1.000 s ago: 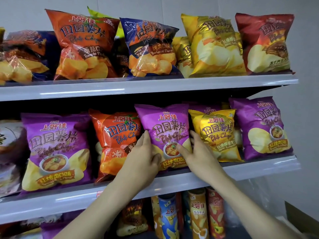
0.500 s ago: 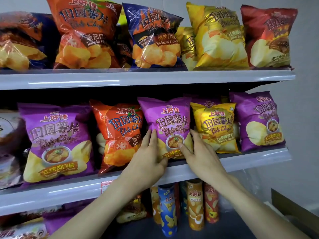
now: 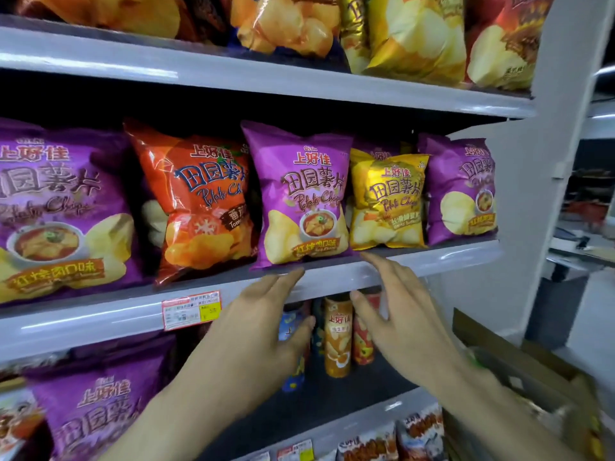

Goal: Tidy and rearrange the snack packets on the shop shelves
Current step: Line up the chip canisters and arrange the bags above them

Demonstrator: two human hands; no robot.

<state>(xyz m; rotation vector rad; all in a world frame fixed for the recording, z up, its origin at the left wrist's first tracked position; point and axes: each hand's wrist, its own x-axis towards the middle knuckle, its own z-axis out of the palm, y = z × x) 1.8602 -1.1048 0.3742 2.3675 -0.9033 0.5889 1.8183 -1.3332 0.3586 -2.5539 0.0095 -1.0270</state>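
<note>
A purple chip packet point(image 3: 301, 194) stands upright in the middle of the centre shelf point(image 3: 100, 314), between an orange packet point(image 3: 196, 201) and a smaller yellow packet point(image 3: 387, 197). Another purple packet point(image 3: 461, 191) stands at the right end, and a large purple one point(image 3: 56, 207) at the left. My left hand point(image 3: 263, 314) hovers below the shelf lip with fingers straight, holding nothing. Beside it, my right hand point(image 3: 396, 307) is spread open just under the yellow packet, apart from it.
Chip bags fill the top shelf point(image 3: 233, 78). Below the centre shelf stand several chip tubes point(image 3: 337, 334) and a purple packet point(image 3: 100, 407). A price tag point(image 3: 191, 309) is stuck on the shelf lip. A cardboard box point(image 3: 532, 387) sits at lower right by the white upright point(image 3: 559, 128).
Both hands have let go of the middle purple packet and dropped below the shelf lip. The view has moved closer and lower.
</note>
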